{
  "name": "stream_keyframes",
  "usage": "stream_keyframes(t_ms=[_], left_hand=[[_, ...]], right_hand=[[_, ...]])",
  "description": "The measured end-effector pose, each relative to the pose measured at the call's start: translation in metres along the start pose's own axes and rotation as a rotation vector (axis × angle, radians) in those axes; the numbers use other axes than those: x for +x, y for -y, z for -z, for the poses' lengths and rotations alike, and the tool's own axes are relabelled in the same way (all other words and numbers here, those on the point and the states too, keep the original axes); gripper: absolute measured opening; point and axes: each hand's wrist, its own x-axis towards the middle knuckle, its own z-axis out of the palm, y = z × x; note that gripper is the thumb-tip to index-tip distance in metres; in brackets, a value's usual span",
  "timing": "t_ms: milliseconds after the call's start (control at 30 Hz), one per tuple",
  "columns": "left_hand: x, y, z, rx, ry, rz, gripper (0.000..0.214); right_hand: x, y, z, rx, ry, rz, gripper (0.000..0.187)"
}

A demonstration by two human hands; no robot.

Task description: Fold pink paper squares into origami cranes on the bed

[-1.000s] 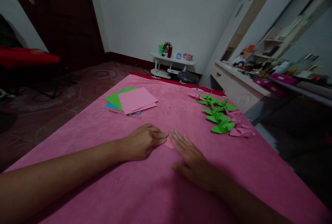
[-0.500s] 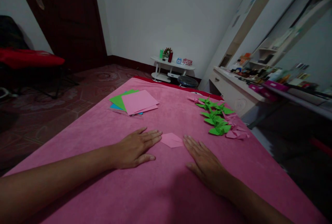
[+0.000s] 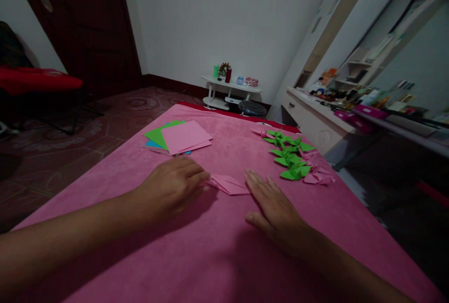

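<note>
A small folded pink origami paper (image 3: 229, 185) lies on the pink cloth between my hands, its left end raised a little. My left hand (image 3: 177, 183) has its fingers curled and pinched on that left tip; the thumb is mostly hidden beneath the hand. Laid flat on the cloth, my right hand (image 3: 275, 207) has its fingers stretched out, with the fingertips at the paper's right tip.
Square sheets of pink paper (image 3: 187, 135) lie over green and blue ones at the back left. Several green folded paper cranes (image 3: 289, 155) and pink ones (image 3: 319, 176) stand at the right. The pink-covered surface (image 3: 196, 251) slopes off to floor on both sides.
My left hand has gone from lying flat to curled fingers pinching the paper's left tip, and that end has lifted. My right hand stays flat by the right tip.
</note>
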Motion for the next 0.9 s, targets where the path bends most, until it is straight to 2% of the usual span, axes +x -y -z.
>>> stream_keyframes(t_ms=[67,167,267,367,500,667,767,900], left_hand=[[0.016,-0.015,-0.01,-0.056,0.017,-0.055,0.049],[0.031,-0.027,-0.038,-0.205,0.08,-0.145,0.086],[0.033,-0.024,-0.066,-0.258,0.169,-0.157,0.093],[0.026,-0.017,-0.082,-0.295,0.208,-0.135,0.096],[0.02,-0.013,-0.085,-0.29,0.237,-0.135,0.098],[0.019,-0.015,-0.079,-0.238,0.278,-0.146,0.095],[0.009,-0.023,-0.07,-0.205,0.314,-0.15,0.095],[-0.009,-0.039,-0.063,-0.171,0.341,-0.053,0.098]], right_hand=[[0.015,0.012,-0.004,0.044,-0.03,0.012,0.073],[0.029,0.027,-0.018,0.131,-0.099,0.06,0.079],[0.031,0.035,-0.033,0.144,-0.115,0.075,0.067],[0.029,0.04,-0.042,0.136,-0.096,0.021,0.061],[0.028,0.044,-0.046,0.136,-0.085,-0.036,0.063],[0.029,0.046,-0.047,0.12,-0.053,-0.069,0.064],[0.027,0.046,-0.046,0.099,-0.037,-0.085,0.062],[0.026,0.044,-0.045,0.068,-0.021,-0.087,0.066]])
